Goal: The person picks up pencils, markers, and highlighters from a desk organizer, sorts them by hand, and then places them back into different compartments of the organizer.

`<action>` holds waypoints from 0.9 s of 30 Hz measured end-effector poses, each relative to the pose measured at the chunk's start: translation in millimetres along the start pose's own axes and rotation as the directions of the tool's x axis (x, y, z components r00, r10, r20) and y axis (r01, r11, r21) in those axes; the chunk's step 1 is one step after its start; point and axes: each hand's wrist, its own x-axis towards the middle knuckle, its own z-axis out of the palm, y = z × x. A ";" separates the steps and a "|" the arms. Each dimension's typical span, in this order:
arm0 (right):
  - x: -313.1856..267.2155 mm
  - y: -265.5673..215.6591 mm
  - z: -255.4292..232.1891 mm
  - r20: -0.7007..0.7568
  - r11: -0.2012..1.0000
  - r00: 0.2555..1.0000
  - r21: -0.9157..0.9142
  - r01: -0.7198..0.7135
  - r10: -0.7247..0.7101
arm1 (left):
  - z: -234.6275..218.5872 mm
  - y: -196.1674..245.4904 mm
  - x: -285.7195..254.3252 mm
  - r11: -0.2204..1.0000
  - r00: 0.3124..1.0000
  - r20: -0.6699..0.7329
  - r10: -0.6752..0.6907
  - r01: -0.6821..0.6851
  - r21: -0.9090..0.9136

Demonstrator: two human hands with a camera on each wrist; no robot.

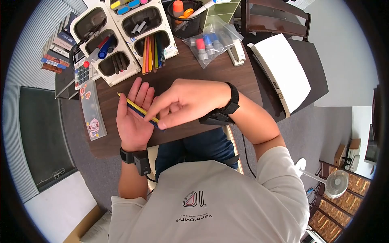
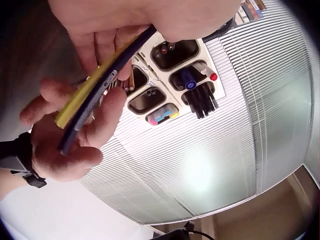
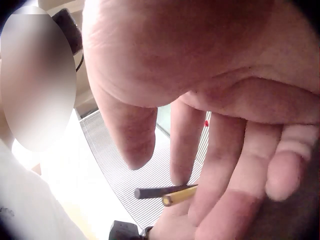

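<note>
My left hand [image 1: 135,127] lies palm up above the table's front edge, fingers extended. Across its palm rest two pencils, one yellow [image 2: 82,100] and one dark blue [image 2: 95,99], side by side, with their tips beyond the thumb. From the right, my right hand [image 1: 190,97] reaches over their blunt ends. In the right wrist view its index fingertip meets the dark blue pencil [image 3: 155,192], while the thumb [image 3: 137,145] stands apart from both. Part of the yellow pencil [image 3: 177,196] is hidden behind the right fingers there.
White organizers [image 1: 137,73] with pens and several colored pencils [image 1: 153,54] stand at the back left. Left lies a translucent pencil case [image 1: 92,111] with stickers, near a calculator [image 1: 82,75]. A mesh cup [image 1: 186,28], a bag of bottles [image 1: 208,44] and a stapler [image 1: 236,54] are farther back.
</note>
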 end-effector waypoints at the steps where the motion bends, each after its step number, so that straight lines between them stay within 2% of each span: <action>1: -0.8 -0.1 -0.1 -0.002 1.000 1.000 0.002 -0.001 0.001 | -1.9 -0.2 0.7 0.999 1.000 0.029 -0.008 0.006 0.049; 4: -2.5 -1.6 -1.6 0.034 1.000 0.999 -0.027 0.006 -0.005 | 1.7 -1.9 0.4 0.996 1.000 -0.023 -0.018 0.020 0.086; 5: -3.3 2.5 -1.5 -0.081 0.991 0.989 0.047 0.126 -0.122 | 6.3 -2.8 0.5 0.996 1.000 -0.023 -0.018 0.020 0.086; 6: -3.3 4.6 -1.7 -0.202 0.962 0.952 0.106 0.253 -0.228 | 14.1 -4.5 0.8 0.998 0.996 -0.082 -0.019 0.024 0.064; 7: -2.3 4.8 -4.3 -0.303 0.934 0.899 0.066 0.352 -0.317 | 18.2 -5.4 1.0 0.999 0.990 -0.142 -0.021 0.028 0.042; 8: -8.5 1.1 -6.0 -0.413 0.917 0.869 0.164 0.364 -0.272 | 12.2 -3.9 1.1 0.999 0.990 -0.142 -0.021 0.027 0.042; 9: -15.3 -6.6 -8.3 -0.512 0.886 0.832 0.259 0.385 -0.212 | 5.1 -1.2 1.5 0.999 0.998 -0.056 -0.039 0.041 0.027; 10: -16.9 -0.3 -15.4 -0.554 0.881 0.792 0.203 0.428 -0.257 | -0.2 0.4 1.5 0.998 0.998 0.031 -0.056 0.056 0.014; 11: -16.7 1.8 -17.9 -0.627 0.826 0.720 0.209 0.523 -0.298 | -4.0 0.7 1.0 0.998 0.998 0.030 -0.056 0.056 0.014; 13: -13.8 1.8 -19.0 -0.723 0.868 0.626 0.075 0.492 -0.293 | 0.3 0.0 1.2 0.997 0.995 0.084 -0.059 0.054 0.058; 14: -11.4 2.0 -18.5 -0.725 0.868 0.624 0.073 0.491 -0.291 | 0.5 -0.3 1.2 0.997 0.994 0.085 -0.062 0.057 0.058; 16: -4.7 2.4 -16.7 -0.772 0.937 0.607 0.043 0.346 -0.189 | 0.2 0.2 0.9 0.997 0.993 0.101 -0.058 0.053 0.051; 17: -1.9 3.6 -16.1 -0.772 0.937 0.607 0.042 0.346 -0.189 | 0.0 0.3 1.3 0.997 0.993 0.102 -0.059 0.054 0.050; 19: 2.7 6.6 -14.2 -0.729 0.977 0.674 0.035 0.212 -0.120 | -1.1 1.0 0.8 0.998 0.992 0.113 -0.060 0.056 0.042; 21: 4.0 6.7 -12.7 -0.716 0.978 0.686 0.021 0.208 -0.130 | -1.6 1.1 0.6 0.998 0.991 0.119 -0.059 0.055 0.037; 24: 3.7 7.6 -11.6 -0.743 0.978 0.656 0.009 0.208 -0.133 | -1.6 1.0 0.6 0.998 0.991 0.122 -0.058 0.054 0.033; 26: -1.9 4.6 -14.6 -0.646 0.977 0.743 -0.019 0.213 -0.175 | -1.8 1.1 1.0 0.998 0.991 0.118 -0.055 0.051 0.035; 27: -1.6 5.4 -13.7 -0.645 0.977 0.744 -0.019 0.213 -0.175 | -2.3 0.9 1.3 0.998 0.992 0.110 -0.055 0.053 0.025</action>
